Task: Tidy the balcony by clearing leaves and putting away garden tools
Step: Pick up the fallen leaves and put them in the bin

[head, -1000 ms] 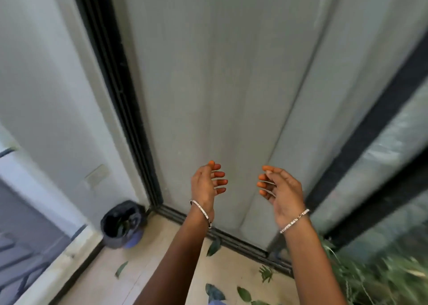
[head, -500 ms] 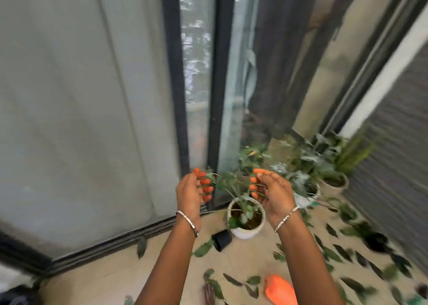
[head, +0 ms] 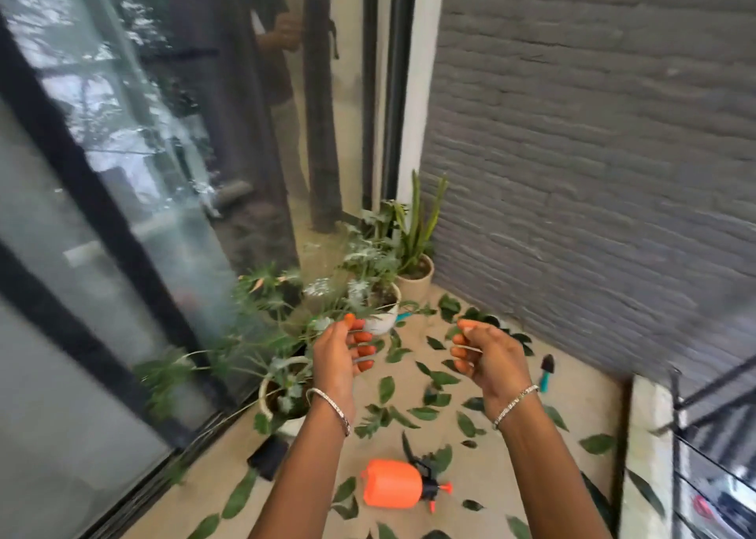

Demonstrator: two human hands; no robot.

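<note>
Fingers (head: 362, 337) L hand (head: 335, 360) + R hand (head: 491, 358) loosely curled, empty | pots (head: 382, 319) w/ plants | sprayer (head: 390, 483) on side

Soft, even daylight with faint shadows; motion blur smears the grey brick wall (head: 593, 150) and the tall glass door panels (head: 135, 178) (pale reflections); edges bow.

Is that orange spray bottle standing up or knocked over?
Tipped over: the orange spray bottle lies on its side on the floor.

Leaf-strewn balcony floor (head: 589, 403).
Green leaves (head: 386, 389) everywhere; orange spray bottle (head: 392, 483) on its side near, trowel (head: 547, 371) at right, plant pots (head: 416, 284) left and far.
</note>
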